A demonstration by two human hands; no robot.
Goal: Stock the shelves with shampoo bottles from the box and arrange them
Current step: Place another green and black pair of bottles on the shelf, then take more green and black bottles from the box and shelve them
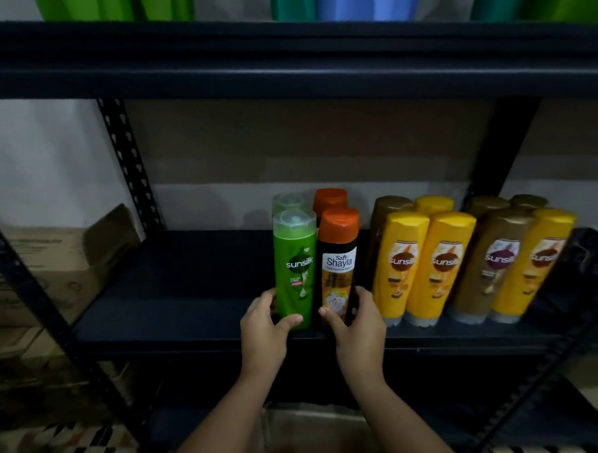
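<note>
1. the left hand (264, 322) is closed around the base of the green bottle (294, 270), thumb across its front, fingers behind.
2. the right hand (355, 319) clasps the base of the black bottle (336, 272) with the orange cap in the same way.
3. both bottles stand upright, touching side by side, at the front edge of the dark shelf (184, 310); a second green bottle and a second orange-capped bottle stand right behind them.
4. the bottles look like stiff, glossy plastic, probably full and fairly heavy, so likely slippery; tall and narrow, they could tip if pushed near the cap.
5. a low hold, as both hands have now, seems right for sliding them; lifting would suit the mid-body.
6. to the right, with a small gap between, stand yellow bottles (422, 266) and brown bottles (488, 262) in rows.
7. a cardboard box (316, 432) sits below, between the forearms.
</note>
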